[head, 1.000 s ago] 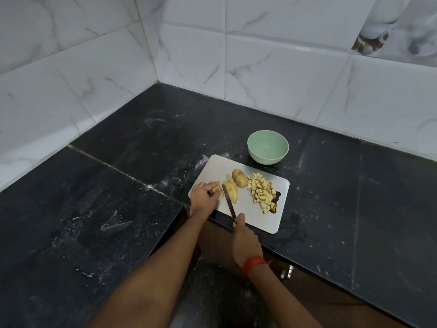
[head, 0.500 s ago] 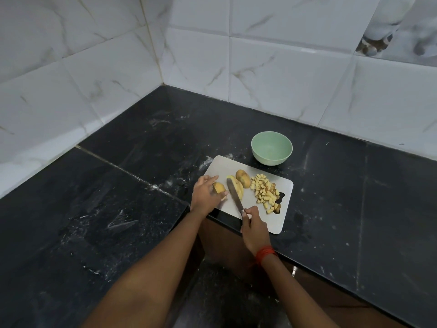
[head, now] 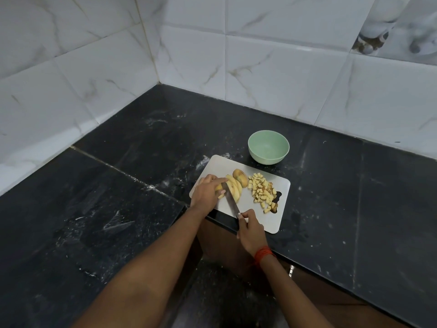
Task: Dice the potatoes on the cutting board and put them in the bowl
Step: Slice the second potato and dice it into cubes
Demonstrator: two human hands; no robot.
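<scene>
A white cutting board [head: 217, 165] lies at the counter's front edge. On its left part my left hand [head: 206, 192] holds a potato piece [head: 220, 188] down. My right hand [head: 250, 230] grips the handle of a knife [head: 230, 200], whose blade lies against that piece. Cut slices [head: 234, 187] lean just right of the blade, with an uncut potato half [head: 240, 177] behind them. A heap of diced potato [head: 262, 191] covers the board's right side. The pale green bowl [head: 268, 147] stands empty behind the board.
The black stone counter [head: 118, 185] runs into a corner of white tiled walls [head: 260, 67]. The counter's front edge passes under the board, with a dark cabinet and floor below my arms. A cut-out handle hole [head: 277, 197] shows at the board's right end.
The knife has moved forward and left, its blade now against the piece under my left hand. My left hand has closed over that piece. The view has shifted slightly.
</scene>
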